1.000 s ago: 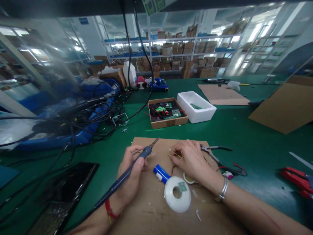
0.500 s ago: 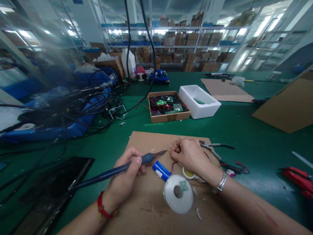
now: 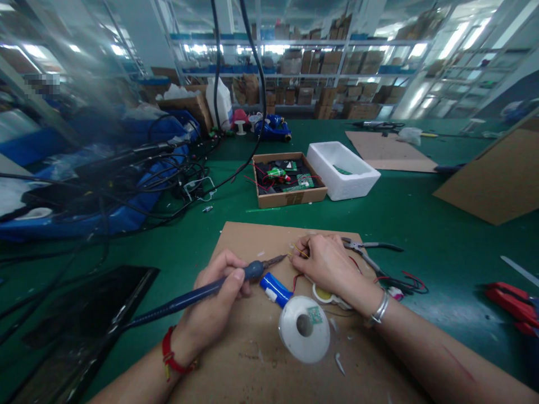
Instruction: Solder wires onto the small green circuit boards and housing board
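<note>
While the left hand (image 3: 214,297) is closed around the blue moulded grip of a soldering iron (image 3: 189,299), held pen-fashion with thumb and fingers together, the right hand (image 3: 326,266) pinches the ends of thin yellow wires (image 3: 300,250) between thumb and fingers. The iron's slim metal tip sits just beside those wires; contact between them cannot be confirmed. Both hands work above a brown cardboard sheet (image 3: 252,238), its surface scuffed and flecked with white scraps. On that sheet, below the hands, lie a glossy blue cylinder (image 3: 275,290) with a white label and a white ring-shaped roll (image 3: 295,339) carrying a small green circuit board (image 3: 314,315). Steel pliers (image 3: 362,245) with dark handles lie at the sheet's far right corner, near a tangle of red and black wires (image 3: 404,285). Beyond, on the green bench mat (image 3: 442,224), stand a shallow cardboard tray (image 3: 295,198) of circuit boards and wiring and a white polystyrene box (image 3: 337,188). Left of the sheet, a dark glass panel (image 3: 84,314) lies flat, and black cables (image 3: 143,185) sprawl over blue plastic sheeting (image 3: 84,227). Red-handled cutters (image 3: 511,303) rest on the mat at right.
</note>
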Available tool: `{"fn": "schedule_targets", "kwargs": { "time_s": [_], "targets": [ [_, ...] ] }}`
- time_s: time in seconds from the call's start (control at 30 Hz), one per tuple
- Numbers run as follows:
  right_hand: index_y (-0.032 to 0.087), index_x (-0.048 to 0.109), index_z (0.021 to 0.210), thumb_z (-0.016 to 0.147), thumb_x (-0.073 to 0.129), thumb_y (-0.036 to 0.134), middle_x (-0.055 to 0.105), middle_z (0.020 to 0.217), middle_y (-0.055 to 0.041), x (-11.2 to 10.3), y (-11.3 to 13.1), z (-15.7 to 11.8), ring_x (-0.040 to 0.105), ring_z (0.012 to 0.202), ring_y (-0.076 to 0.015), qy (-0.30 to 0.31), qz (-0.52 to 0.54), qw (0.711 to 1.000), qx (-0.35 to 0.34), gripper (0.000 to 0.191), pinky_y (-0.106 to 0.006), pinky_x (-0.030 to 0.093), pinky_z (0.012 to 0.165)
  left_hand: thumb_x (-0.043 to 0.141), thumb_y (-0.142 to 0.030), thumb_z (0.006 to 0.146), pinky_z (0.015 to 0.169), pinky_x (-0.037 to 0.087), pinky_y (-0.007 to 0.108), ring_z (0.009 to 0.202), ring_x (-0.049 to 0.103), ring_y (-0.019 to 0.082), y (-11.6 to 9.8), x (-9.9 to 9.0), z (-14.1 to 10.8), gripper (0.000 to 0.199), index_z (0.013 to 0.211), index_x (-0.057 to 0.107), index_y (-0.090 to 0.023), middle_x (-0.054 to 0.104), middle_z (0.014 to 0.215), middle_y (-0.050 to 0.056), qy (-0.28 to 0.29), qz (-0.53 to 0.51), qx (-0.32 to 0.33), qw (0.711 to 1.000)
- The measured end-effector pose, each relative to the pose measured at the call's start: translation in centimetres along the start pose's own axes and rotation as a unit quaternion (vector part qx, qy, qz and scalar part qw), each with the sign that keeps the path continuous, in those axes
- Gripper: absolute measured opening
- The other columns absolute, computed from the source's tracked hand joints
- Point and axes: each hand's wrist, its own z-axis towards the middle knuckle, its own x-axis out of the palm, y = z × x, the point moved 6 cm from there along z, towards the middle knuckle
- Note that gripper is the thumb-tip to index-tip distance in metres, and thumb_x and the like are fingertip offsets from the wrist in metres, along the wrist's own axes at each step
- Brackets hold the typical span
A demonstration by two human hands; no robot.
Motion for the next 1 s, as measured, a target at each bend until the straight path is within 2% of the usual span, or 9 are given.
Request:
{"fn": "schedule_targets", "kwargs": {
  "time_s": [0.6, 0.83, 1.0],
  "targets": [
    [0.020, 0.064, 0.059, 0.072, 0.057, 0.022, 0.064, 0.061, -0.0024, 0.01, -0.03, 0.04, 0.054, 0.062, -0.0179, -0.013, -0.007, 1.000, -0.009, 0.016, -0.033, 0.024, 0.064, 0.047, -0.043, 0.090, 0.055, 0.045, 0.022, 0.060, 0.058, 0.011, -0.06, 0.38, 0.13, 0.022, 0.085, 0.049, -0.022, 0.064, 0.067, -0.004, -0.003, -0.028, -0.007, 1.000],
    [0.019, 0.064, 0.060, 0.073, 0.057, 0.022, 0.065, 0.062, -0.0025, 0.09, -0.12, -0.02, 0.055, 0.065, -0.0183, -0.012, -0.001, 1.000, -0.009, 0.015, -0.033, 0.026, 0.066, 0.048, -0.042, 0.088, 0.051, 0.046, 0.019, 0.054, 0.057, 0.010, -0.77, -0.27, -0.28, 0.022, 0.083, 0.049, -0.021, 0.064, 0.062, -0.005, -0.054, -0.061, 0.000, 0.997],
    [0.020, 0.065, 0.061, 0.073, 0.057, 0.022, 0.066, 0.064, -0.0030, 0.06, -0.09, -0.09, 0.056, 0.065, -0.0189, -0.008, -0.001, 1.000, -0.009, 0.014, -0.034, 0.026, 0.066, 0.050, -0.042, 0.088, 0.052, 0.046, 0.019, 0.055, 0.057, 0.009, -0.35, -0.05, -0.32, 0.021, 0.084, 0.050, -0.021, 0.064, 0.062, -0.005, -0.029, -0.061, -0.007, 0.998]
  ]
}}
